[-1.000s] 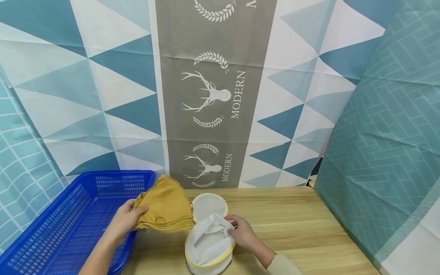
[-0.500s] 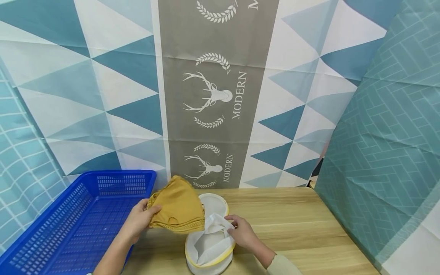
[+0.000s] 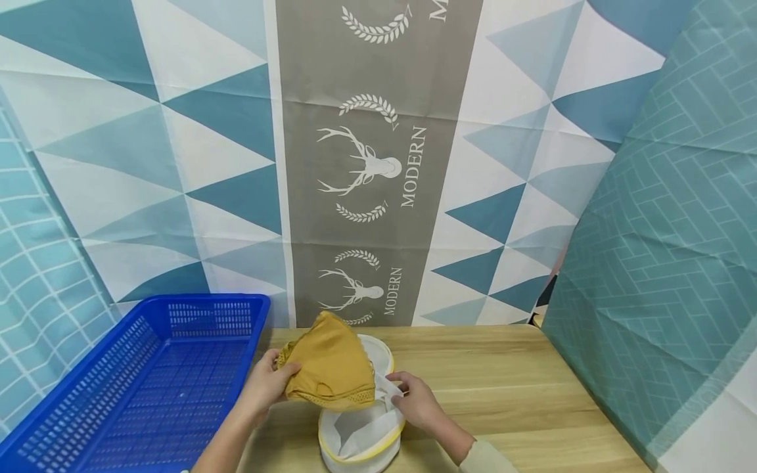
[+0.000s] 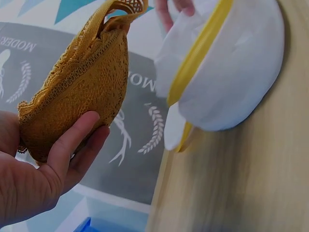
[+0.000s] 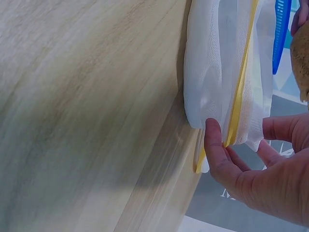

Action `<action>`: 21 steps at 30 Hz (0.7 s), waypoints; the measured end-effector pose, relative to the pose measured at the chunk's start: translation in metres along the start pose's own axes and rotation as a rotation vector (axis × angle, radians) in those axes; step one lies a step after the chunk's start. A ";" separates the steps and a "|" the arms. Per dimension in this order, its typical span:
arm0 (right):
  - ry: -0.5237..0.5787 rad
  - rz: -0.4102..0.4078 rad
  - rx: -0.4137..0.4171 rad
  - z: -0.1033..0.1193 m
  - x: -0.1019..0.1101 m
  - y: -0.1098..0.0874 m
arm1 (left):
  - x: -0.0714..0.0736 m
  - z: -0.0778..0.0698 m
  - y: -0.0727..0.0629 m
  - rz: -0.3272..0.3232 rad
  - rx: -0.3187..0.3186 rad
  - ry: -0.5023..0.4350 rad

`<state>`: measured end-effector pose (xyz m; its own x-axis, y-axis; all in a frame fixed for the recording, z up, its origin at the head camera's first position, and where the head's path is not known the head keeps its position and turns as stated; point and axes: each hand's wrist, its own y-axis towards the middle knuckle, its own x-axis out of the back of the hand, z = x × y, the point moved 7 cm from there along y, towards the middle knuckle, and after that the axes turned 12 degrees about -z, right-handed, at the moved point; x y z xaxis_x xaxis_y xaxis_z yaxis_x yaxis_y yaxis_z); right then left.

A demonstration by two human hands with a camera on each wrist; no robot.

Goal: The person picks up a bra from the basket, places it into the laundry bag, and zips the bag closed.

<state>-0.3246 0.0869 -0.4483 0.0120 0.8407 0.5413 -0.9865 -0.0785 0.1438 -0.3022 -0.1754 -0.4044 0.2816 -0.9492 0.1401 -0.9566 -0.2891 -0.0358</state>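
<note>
My left hand (image 3: 264, 386) grips a mustard-yellow bra (image 3: 332, 364) by one end, thumb on top and fingers beneath. Lace trim and a strap of the bra (image 4: 82, 82) show in the left wrist view. It hangs above a white mesh laundry bag (image 3: 363, 453) with yellow zipper edging, hiding part of the opening and the raised round lid (image 3: 378, 351). At the bag's right rim my right hand (image 3: 416, 402) pinches the white inner fabric between thumb and fingers. From the right wrist, the mesh bag (image 5: 212, 63) is seen side-on, its fabric at the right hand's fingertips.
A blue perforated plastic basket (image 3: 171, 374) stands left of the bag. Both rest by a wood-grain table (image 3: 491, 381). A patterned cloth (image 3: 367, 217) hangs behind, and a teal cloth (image 3: 656, 263) hangs along the right side.
My left hand has carried the bra to the right, from beside the basket to over the bag's opening. The right hand has stayed at the bag's rim.
</note>
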 end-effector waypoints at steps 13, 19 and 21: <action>-0.019 0.003 -0.001 -0.003 -0.002 0.001 | -0.024 0.010 -0.010 -0.024 -0.019 -0.017; 0.017 -0.003 -0.009 -0.003 -0.001 0.000 | -0.032 0.012 -0.013 -0.032 -0.052 -0.052; 0.025 -0.003 -0.006 -0.002 -0.002 0.000 | -0.034 0.014 -0.014 -0.046 -0.061 -0.065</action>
<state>-0.3252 0.0867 -0.4511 0.0108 0.8539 0.5204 -0.9874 -0.0732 0.1405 -0.2975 -0.1405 -0.4221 0.3277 -0.9417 0.0758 -0.9448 -0.3263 0.0303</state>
